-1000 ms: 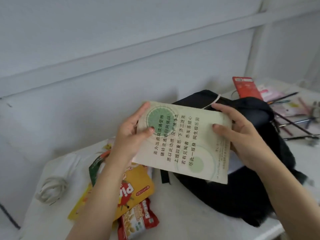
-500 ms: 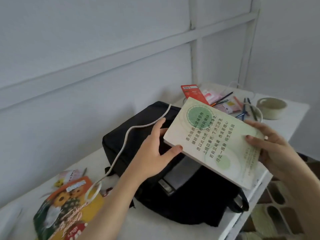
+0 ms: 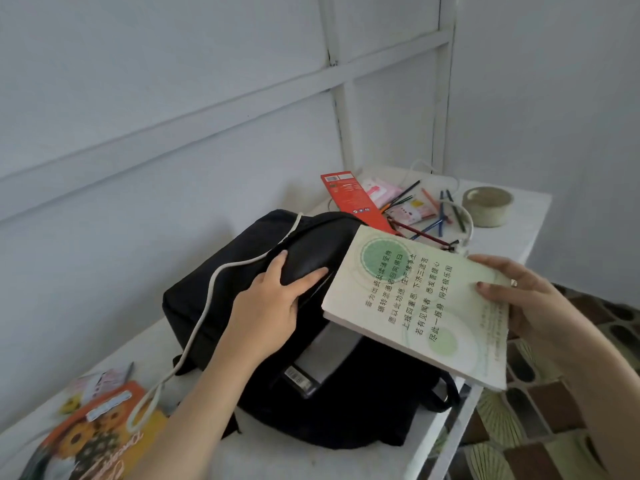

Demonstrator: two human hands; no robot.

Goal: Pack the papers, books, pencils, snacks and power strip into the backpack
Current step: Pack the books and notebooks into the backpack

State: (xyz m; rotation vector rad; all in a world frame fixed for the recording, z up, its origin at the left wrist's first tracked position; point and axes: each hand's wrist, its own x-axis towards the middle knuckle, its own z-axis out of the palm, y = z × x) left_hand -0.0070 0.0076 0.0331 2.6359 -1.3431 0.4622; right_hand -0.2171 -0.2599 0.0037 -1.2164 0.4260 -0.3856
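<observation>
Head camera is showing, at the far left, an orange snack bag with sunflowers [image 3: 93, 441] lying on the white table [image 3: 311, 459], with a looped white cord [image 3: 204, 306] running from it up over the black fabric backpack [image 3: 214, 292]. The left hand [image 3: 273, 303] is gripping the backpack's raised top flap, thumb on one side and fingers curled over the other. The backpack is lying near the table's front edge, its mouth gaping with a grey flat item inside. The right hand [image 3: 526, 299] is pinching a pale green paperback book with Chinese text [image 3: 419, 306], thumb on the cover, holding it tilted over the opening. Behind it, coloured pencils [image 3: 433, 216] and a red carton [image 3: 356, 199] are lying on the table.
</observation>
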